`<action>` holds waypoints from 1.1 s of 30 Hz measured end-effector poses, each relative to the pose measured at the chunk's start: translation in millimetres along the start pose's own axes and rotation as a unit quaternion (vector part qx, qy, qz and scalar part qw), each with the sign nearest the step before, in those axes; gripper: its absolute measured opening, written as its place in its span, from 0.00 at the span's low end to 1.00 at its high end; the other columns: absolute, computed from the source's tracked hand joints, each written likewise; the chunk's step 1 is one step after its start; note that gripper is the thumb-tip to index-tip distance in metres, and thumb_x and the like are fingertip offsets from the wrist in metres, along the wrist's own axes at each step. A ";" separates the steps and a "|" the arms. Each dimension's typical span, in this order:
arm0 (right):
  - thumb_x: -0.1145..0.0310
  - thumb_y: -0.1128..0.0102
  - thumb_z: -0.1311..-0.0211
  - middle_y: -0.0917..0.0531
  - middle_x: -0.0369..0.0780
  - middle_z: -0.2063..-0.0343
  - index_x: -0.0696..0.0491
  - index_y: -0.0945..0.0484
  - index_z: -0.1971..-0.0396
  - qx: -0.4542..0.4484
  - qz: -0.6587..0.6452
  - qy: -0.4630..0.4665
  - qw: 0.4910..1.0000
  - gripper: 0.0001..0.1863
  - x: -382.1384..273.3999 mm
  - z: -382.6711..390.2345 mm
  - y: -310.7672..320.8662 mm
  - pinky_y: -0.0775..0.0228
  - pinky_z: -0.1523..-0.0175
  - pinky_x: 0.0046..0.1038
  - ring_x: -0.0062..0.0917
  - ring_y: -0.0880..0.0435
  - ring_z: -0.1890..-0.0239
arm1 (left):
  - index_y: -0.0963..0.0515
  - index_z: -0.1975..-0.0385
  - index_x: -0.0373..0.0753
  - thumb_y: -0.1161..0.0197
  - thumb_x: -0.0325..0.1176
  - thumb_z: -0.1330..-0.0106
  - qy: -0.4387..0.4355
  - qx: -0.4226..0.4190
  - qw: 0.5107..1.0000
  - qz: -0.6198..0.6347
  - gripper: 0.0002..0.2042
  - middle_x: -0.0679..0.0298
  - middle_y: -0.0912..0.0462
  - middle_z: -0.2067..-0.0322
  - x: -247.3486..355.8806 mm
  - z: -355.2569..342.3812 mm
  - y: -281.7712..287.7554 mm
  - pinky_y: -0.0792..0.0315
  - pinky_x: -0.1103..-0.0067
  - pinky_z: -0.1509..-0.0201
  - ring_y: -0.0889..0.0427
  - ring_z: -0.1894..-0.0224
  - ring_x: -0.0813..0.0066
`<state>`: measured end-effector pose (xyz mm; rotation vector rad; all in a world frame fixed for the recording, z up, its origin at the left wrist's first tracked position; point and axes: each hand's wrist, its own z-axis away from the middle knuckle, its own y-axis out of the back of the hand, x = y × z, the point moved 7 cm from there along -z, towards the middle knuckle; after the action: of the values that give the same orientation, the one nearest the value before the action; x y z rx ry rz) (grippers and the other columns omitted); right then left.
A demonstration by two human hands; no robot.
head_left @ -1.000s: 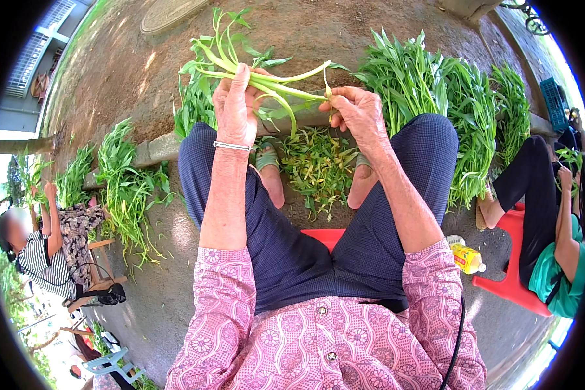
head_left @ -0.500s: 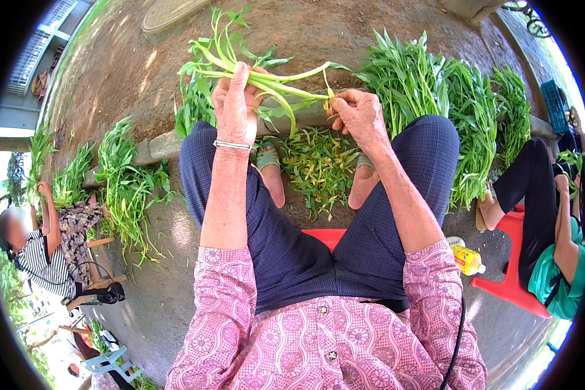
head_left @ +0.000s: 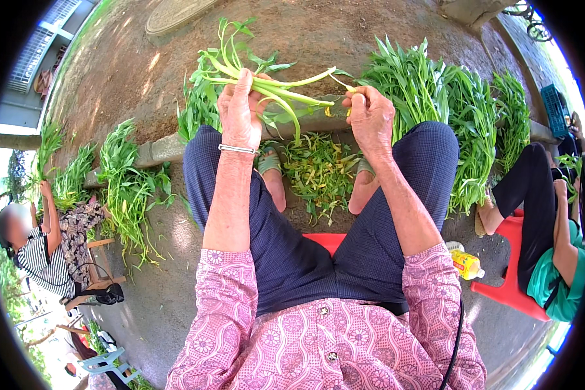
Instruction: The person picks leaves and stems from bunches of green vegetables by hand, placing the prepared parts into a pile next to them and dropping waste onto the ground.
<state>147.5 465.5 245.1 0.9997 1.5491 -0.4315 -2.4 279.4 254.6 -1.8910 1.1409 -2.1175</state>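
My left hand [head_left: 242, 116] is raised above my knees, closed around a small bunch of water spinach [head_left: 299, 82]. Its pale stems point right and its leaves fan out beyond my fingers. Just right of the stem ends, my right hand [head_left: 372, 120] pinches a thin yellowish-green sprig [head_left: 350, 88]. A thin strand runs from that sprig to the upper stem's tip. Small yellow bits show beside my right fingertips. Below both hands, between my sandalled feet, lies a heap of green and yellowed leaves [head_left: 318, 170].
Bundles of water spinach [head_left: 413, 88] rest along a stone kerb [head_left: 153, 149], more of them [head_left: 120, 175] to the left. A yellow bottle [head_left: 467, 264] lies by a red stool [head_left: 510, 260]. People sit on both sides, one in stripes [head_left: 45, 260], one in green [head_left: 556, 276].
My right hand has moved slightly right, away from the bunch. The sprig it pinches has come away from the lower stem's end. My left hand keeps its grip, shifted slightly.
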 end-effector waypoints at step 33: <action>0.60 0.48 0.39 0.18 0.37 0.70 0.58 0.19 0.63 -0.185 -0.165 -0.198 0.948 0.17 16.5 8.8 -19.3 0.27 0.69 0.20 0.19 0.19 0.73 | 0.27 0.66 0.36 0.43 0.39 0.34 -0.032 -0.043 0.995 -0.083 0.11 0.55 0.20 0.68 6.0 5.3 -15.1 0.23 0.72 0.63 0.18 0.64 0.66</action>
<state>138.6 453.9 222.6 0.3346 1.3598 -0.5142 7.0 284.6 267.9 -2.1470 1.1157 -2.1022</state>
